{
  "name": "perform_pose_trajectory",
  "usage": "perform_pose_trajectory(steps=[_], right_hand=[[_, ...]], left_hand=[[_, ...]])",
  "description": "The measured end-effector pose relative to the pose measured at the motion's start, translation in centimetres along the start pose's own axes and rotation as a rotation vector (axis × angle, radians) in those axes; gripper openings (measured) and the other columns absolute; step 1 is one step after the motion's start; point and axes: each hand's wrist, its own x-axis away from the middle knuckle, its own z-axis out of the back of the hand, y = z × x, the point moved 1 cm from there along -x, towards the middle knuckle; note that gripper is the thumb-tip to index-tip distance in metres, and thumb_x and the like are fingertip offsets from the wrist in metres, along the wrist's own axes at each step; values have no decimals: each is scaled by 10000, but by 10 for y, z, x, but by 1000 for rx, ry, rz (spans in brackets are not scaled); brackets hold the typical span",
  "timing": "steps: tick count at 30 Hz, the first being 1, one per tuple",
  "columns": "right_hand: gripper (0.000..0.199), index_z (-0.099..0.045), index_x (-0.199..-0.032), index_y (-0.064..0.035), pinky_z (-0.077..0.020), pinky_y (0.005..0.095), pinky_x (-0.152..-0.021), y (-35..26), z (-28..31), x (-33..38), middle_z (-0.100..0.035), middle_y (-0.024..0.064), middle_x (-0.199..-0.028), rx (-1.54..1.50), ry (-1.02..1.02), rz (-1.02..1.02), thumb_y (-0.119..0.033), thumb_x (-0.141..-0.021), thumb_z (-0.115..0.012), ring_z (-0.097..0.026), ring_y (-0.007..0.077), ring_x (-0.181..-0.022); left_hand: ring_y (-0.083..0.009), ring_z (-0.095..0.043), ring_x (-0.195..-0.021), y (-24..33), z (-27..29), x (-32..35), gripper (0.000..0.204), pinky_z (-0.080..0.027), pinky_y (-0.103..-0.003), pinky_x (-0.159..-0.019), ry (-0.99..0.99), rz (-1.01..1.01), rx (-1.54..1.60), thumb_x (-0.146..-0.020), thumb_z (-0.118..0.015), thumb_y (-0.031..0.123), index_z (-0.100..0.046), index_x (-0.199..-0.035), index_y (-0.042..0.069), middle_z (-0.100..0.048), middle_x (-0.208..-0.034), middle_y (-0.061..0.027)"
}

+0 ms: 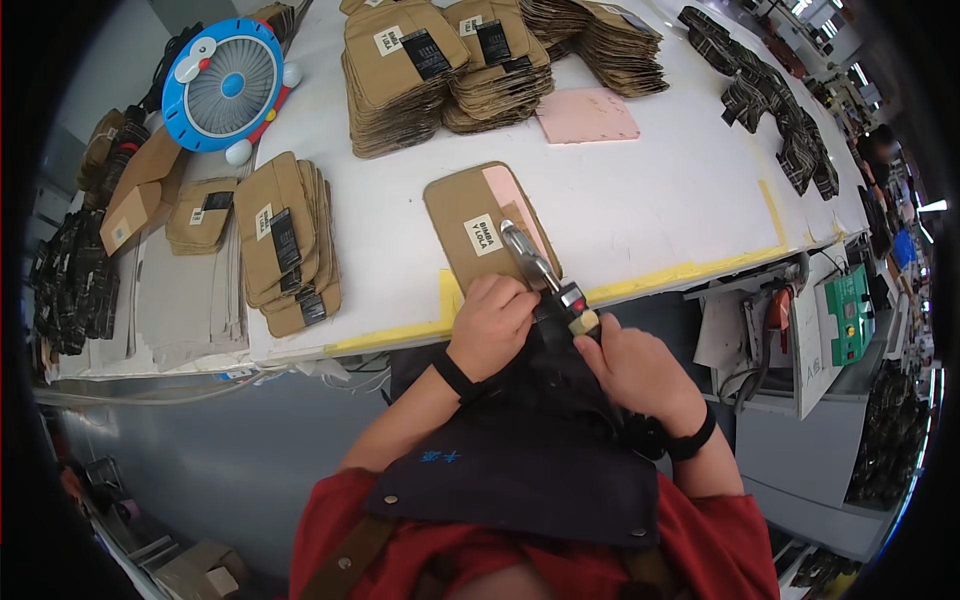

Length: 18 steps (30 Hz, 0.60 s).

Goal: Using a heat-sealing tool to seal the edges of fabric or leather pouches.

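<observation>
A tan panel (455,215) with rounded corners, a white label and a pink strip along its right side lies near the table's front edge. My left hand (494,318) is closed at the panel's near end, its fingers curled over that edge. In my right hand (640,368) is a hand tool (545,268) with a rounded, shiny metal head and a dark body with red and yellowish parts. The metal head lies over the panel's right part, close to the pink strip. Whether it touches the panel, I cannot tell.
Stacks of tan panels (400,60) stand at the back, with a smaller stack (290,235) to the left. Beyond the panel is a pink sheet (588,116). A blue fan (225,85) stands at the back left. Dark patterned pieces (790,120) lie at right. Yellow tape (650,278) lines the front edge.
</observation>
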Motion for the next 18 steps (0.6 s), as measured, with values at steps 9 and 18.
perform_pose_trajectory(steps=[9,18], right_hand=[[459,-568,-904,29,-543,506,-636,-16,10,-101,-661,244,-690,-112,-24,-30,-400,-1045,-488,-670,441,-661],[450,-562,-908,45,-544,531,-667,-7,-3,-63,-671,261,-738,33,85,49,-383,-1035,-513,-678,459,-728]], left_hand=[[-260,-568,-847,0,-8,3,175,-473,-393,-757,18,-45,-104,-734,-739,34,-690,-900,62,-563,-863,-48],[-261,-581,-799,0,-8,5,223,-483,-383,-708,50,-79,-89,-690,-758,-23,-706,-892,56,-571,-836,-56]])
